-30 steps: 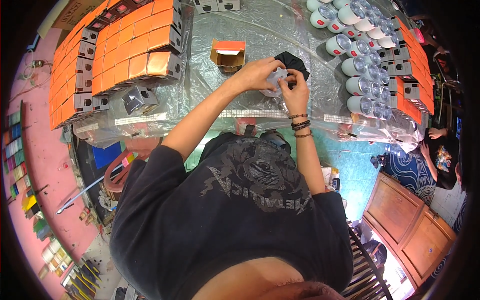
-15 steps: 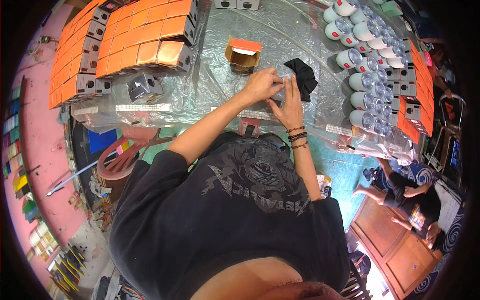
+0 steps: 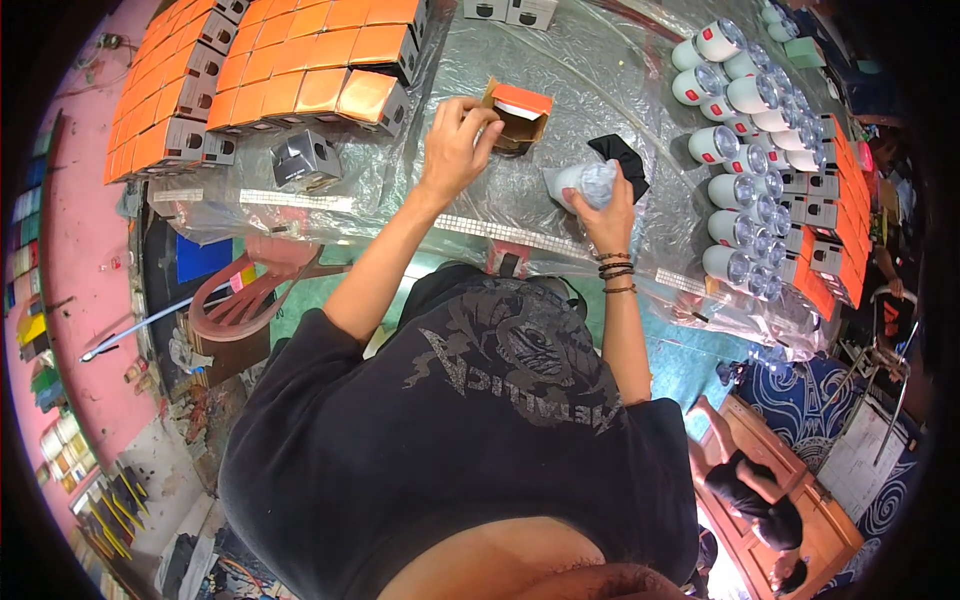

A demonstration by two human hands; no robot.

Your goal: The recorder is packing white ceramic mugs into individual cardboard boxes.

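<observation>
My right hand [image 3: 605, 210] is closed round a white cup [image 3: 585, 182] wrapped in clear, crinkled plastic, held low over the table. Just beyond it lies a folded black cloth [image 3: 625, 160]. My left hand [image 3: 460, 148] is beside an open orange cardboard box [image 3: 520, 122], fingers bent and apart near its left flap. Whether the fingertips touch the box, I cannot tell. The box's flaps stand up and its brown inside shows.
Stacked orange-topped boxes [image 3: 300, 70] fill the far left, with a single grey box [image 3: 305, 160] nearer. Rows of white cups [image 3: 730, 145] stand at the right beside more orange boxes [image 3: 838, 240]. Plastic sheeting [image 3: 440, 200] covers the table. Another person [image 3: 760, 500] is at the lower right.
My hands have parted. The left has moved left to the open box, and the right now holds the wrapped cup up in view. The view has shifted slightly.
</observation>
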